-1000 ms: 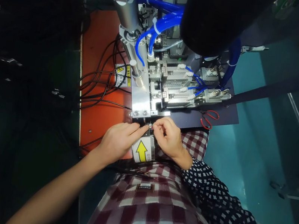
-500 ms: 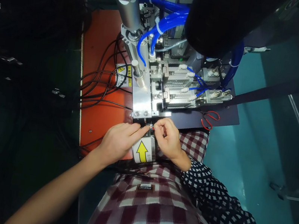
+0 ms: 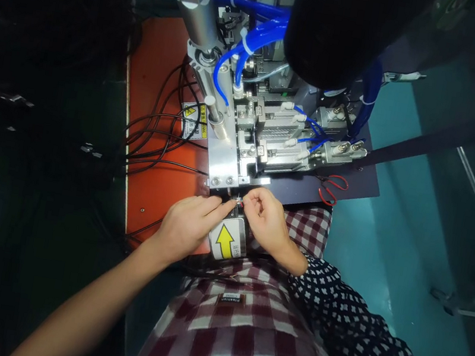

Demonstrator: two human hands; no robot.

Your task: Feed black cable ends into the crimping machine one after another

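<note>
At the machine's front edge, a tiny silver-and-red part sits between my fingertips, too small to identify. My right hand is curled, thumb and forefinger pinched at the part's right side. From the left, my left hand reaches in with its fingers close together, one fingertip against the part's left side. What those left fingers hold, if anything, is hidden. Just below the fingertips is a white label with a yellow arrow. Above them stands a silver metal plate with bolts.
Pneumatic cylinders with blue air tubes fill the machine behind my hands. Red-handled scissors lie on the dark plate to the right. Black cables loop over the orange base. A dark cylinder hangs overhead.
The view has shifted very slightly, so the machine appears a little further left. Both hands keep their place and grip at the small part.
</note>
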